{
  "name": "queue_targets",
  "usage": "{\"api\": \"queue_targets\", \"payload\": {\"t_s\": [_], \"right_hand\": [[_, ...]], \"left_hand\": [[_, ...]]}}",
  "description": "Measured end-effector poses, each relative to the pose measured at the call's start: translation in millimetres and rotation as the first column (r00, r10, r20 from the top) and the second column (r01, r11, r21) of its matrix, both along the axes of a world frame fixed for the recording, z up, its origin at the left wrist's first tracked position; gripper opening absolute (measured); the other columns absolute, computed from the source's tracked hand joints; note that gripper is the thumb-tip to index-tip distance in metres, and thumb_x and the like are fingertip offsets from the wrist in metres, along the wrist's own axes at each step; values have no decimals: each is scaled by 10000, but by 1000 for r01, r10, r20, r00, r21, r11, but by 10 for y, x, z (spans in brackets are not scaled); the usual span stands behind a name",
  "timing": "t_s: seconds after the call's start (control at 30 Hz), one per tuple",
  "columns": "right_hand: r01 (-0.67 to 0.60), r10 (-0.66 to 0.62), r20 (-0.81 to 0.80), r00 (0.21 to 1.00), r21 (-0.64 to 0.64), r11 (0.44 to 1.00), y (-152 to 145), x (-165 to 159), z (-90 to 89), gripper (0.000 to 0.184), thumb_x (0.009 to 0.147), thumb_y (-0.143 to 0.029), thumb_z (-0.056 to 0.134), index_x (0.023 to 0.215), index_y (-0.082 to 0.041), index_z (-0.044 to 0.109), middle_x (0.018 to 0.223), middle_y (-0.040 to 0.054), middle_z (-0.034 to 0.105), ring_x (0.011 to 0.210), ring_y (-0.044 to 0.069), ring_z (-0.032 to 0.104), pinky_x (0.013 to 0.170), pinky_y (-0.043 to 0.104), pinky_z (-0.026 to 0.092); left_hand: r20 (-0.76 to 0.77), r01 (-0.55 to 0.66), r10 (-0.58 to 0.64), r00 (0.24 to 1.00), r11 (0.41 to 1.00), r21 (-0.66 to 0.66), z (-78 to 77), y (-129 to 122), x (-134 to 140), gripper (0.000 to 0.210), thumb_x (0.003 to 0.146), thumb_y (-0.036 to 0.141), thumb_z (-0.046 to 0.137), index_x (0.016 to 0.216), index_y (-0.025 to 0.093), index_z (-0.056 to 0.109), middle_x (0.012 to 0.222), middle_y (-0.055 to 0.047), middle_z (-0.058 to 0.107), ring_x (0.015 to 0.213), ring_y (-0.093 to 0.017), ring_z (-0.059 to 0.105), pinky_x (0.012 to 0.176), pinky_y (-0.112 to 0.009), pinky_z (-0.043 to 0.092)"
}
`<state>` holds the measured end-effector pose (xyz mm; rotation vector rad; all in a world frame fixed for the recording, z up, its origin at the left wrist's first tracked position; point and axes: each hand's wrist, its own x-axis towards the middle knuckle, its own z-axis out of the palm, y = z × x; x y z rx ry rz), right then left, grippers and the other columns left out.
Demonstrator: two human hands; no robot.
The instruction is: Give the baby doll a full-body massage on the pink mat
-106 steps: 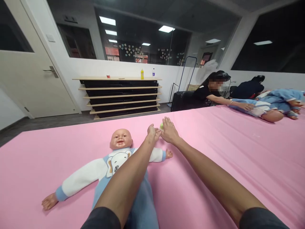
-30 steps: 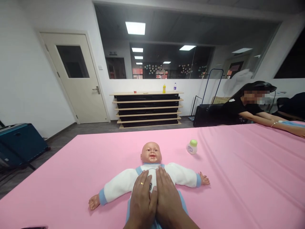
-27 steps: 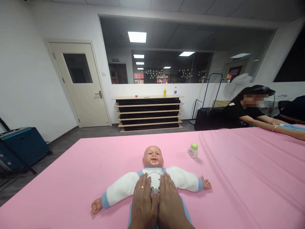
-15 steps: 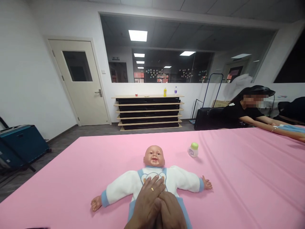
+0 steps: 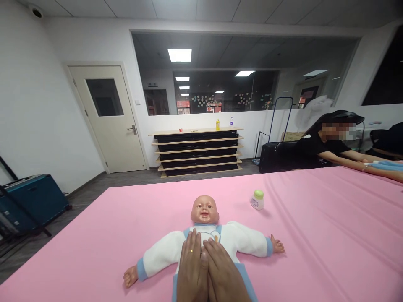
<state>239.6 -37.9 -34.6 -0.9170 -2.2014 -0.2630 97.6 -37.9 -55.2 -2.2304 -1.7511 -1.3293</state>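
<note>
A baby doll (image 5: pixel 204 210) in a white and light-blue outfit lies face up on the pink-covered table (image 5: pixel 78 251), its arms spread to both sides. My left hand (image 5: pixel 192 264), with a gold ring on one finger, rests flat on the doll's chest. Beside it, my right hand (image 5: pixel 222 266) also lies flat on the chest, fingers stretched toward the doll's neck. The two hands touch along their thumbs. Beneath them, part of the printed chest design is hidden.
A small jar with a green lid (image 5: pixel 257 200) stands right of the doll's head. Another person (image 5: pixel 327 142) leans over the table at the far right, arms on light-blue cloth. Beyond the table are stacked black panels with boards (image 5: pixel 198 147) and a teal suitcase (image 5: pixel 34 201).
My hands were overlapped on the doll's chest, left fingers across the right hand. Now they lie side by side, fingers pointing forward. The camera view has tilted up slightly.
</note>
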Motion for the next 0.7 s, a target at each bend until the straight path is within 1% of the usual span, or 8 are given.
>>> {"api": "queue_targets", "payload": {"t_s": [0.1, 0.2, 0.3, 0.43, 0.5, 0.57, 0.63, 0.7], "right_hand": [[20, -11, 92, 996, -102, 995, -2, -5, 60, 638, 838, -220, 446, 1463, -95, 411, 1501, 127, 385, 1387, 305, 388, 1101, 469, 421], [94, -80, 106, 991, -142, 985, -26, -8, 66, 682, 846, -274, 465, 1491, -79, 353, 1531, 139, 315, 1413, 329, 333, 1098, 500, 414], [176, -168, 71, 983, -118, 977, -36, -24, -29, 764, 837, -266, 471, 1537, -86, 222, 1537, 161, 295, 1413, 344, 326, 1087, 529, 415], [328, -329, -32, 944, -41, 944, -36, -65, -176, 873, 812, -195, 463, 1557, -76, 25, 1520, 212, 321, 1387, 373, 362, 1027, 548, 463], [397, -401, -96, 911, -53, 916, -58, -76, -170, 861, 820, -200, 463, 1554, -60, 35, 1523, 236, 302, 1394, 395, 338, 1021, 559, 462], [407, -413, -145, 899, -72, 911, -106, -67, -92, 860, 829, -285, 488, 1538, -5, 90, 1526, 280, 255, 1406, 433, 286, 1023, 589, 446], [362, -369, -156, 916, -76, 929, -165, -40, 28, 872, 823, -363, 511, 1515, 27, 149, 1521, 302, 242, 1410, 447, 265, 1026, 597, 439], [290, -294, -150, 944, -51, 956, -218, -8, 141, 813, 821, -348, 510, 1493, 10, 222, 1501, 284, 308, 1400, 417, 312, 1030, 563, 455]], "left_hand": [[103, 2, -6, 995, 999, 44, 71, -92, 7, 556, 995, 255, 313, 1539, 239, 204, 1572, -102, 295, 1451, -241, 282, 1149, -482, 348], [69, 74, -81, 994, 993, 90, 181, -182, -8, 546, 992, 310, 321, 1530, 241, 249, 1557, -97, 329, 1442, -261, 300, 1141, -480, 362], [-11, 137, -136, 991, 982, 129, 241, -231, -23, 549, 989, 356, 337, 1523, 248, 276, 1529, -99, 382, 1426, -266, 335, 1133, -473, 376], [-108, 207, -191, 976, 965, 159, 228, -218, -53, 549, 986, 386, 350, 1513, 236, 312, 1474, -114, 461, 1391, -267, 397, 1120, -457, 399], [-143, 227, -205, 968, 962, 154, 208, -188, -90, 530, 985, 363, 359, 1503, 255, 333, 1439, -92, 508, 1373, -248, 425, 1123, -441, 400], [-180, 260, -236, 955, 957, 129, 183, -153, -136, 512, 982, 332, 369, 1492, 296, 348, 1425, -50, 530, 1369, -225, 433, 1138, -427, 386], [-203, 276, -257, 945, 959, 71, 142, -120, -172, 513, 978, 296, 375, 1489, 331, 343, 1460, -15, 493, 1394, -211, 397, 1170, -432, 335], [-178, 249, -244, 953, 969, 4, 79, -90, -185, 530, 977, 264, 369, 1498, 342, 311, 1518, -4, 414, 1433, -209, 325, 1203, -463, 253]]}}
